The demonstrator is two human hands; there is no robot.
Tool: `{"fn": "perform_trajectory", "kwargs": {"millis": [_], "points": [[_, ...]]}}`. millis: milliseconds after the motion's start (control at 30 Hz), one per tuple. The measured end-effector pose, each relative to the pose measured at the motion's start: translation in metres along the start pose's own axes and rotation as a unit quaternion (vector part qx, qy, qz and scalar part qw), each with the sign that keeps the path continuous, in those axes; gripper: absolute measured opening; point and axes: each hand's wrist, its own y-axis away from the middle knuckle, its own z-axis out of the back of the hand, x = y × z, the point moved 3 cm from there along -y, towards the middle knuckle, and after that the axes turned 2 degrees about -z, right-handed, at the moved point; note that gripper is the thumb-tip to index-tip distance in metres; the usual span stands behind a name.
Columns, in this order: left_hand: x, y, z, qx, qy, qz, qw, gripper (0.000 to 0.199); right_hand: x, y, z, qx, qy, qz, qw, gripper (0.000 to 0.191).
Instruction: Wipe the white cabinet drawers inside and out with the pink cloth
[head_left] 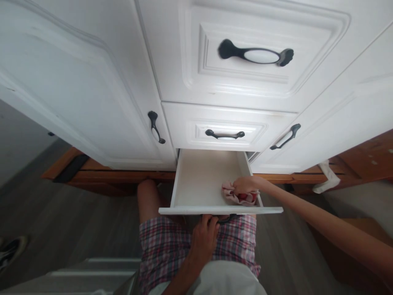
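Note:
A white drawer (208,176) stands pulled out below two closed drawers with dark handles. Inside it, at the front right corner, my right hand (245,185) is closed on a crumpled pink and red cloth (235,196) that touches the drawer. My left hand (206,233) is at the outside of the drawer front (184,211), its fingers curled at the dark handle (227,219) there. The front edge partly hides those fingertips and the handle.
White cabinet doors (76,90) flank the drawers. A wooden ledge (101,176) runs beneath, with a white cloth (328,178) hanging at right. My legs are under the drawer. A shoe (12,250) is at far left, a brown box (353,246) at lower right.

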Motion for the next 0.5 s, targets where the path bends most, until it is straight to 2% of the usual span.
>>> {"fn": "perform_trajectory", "kwargs": {"millis": [100,133,167,200,267,333,400,433,467,500], "points": [[0.000,-0.005,-0.003,-0.007,-0.005,0.010,1.000,0.030,-0.017,0.041,0.009,-0.060,-0.126,0.011,0.990,0.032],[0.000,-0.008,-0.005,-0.009,-0.004,0.013,1.000,0.030,-0.025,0.058,0.006,-0.092,-0.194,0.018,0.977,0.038],[0.001,-0.012,-0.006,-0.011,-0.002,0.017,1.000,0.030,-0.034,0.076,0.002,-0.148,-0.310,0.026,0.939,0.042],[0.003,-0.018,-0.008,-0.013,-0.001,0.021,1.000,0.029,-0.044,0.093,-0.005,-0.208,-0.410,0.024,0.888,0.045],[0.007,-0.031,-0.010,-0.017,-0.001,0.029,0.999,0.029,-0.063,0.124,-0.026,-0.350,-0.562,0.003,0.749,0.046],[0.014,-0.047,-0.013,-0.009,-0.002,0.037,0.999,0.028,-0.076,0.148,-0.054,-0.488,-0.636,-0.024,0.597,0.041],[0.021,-0.063,-0.015,0.004,-0.005,0.040,0.999,0.027,-0.084,0.162,-0.085,-0.591,-0.670,-0.036,0.448,0.036],[0.024,-0.071,-0.016,0.011,-0.008,0.040,0.999,0.027,-0.085,0.165,-0.102,-0.623,-0.678,-0.039,0.388,0.034],[0.028,-0.079,-0.016,0.015,-0.011,0.040,0.999,0.027,-0.086,0.166,-0.117,-0.643,-0.682,-0.042,0.346,0.033],[0.031,-0.087,-0.016,0.017,-0.013,0.038,0.999,0.026,-0.085,0.164,-0.132,-0.653,-0.684,-0.044,0.322,0.032]]}}
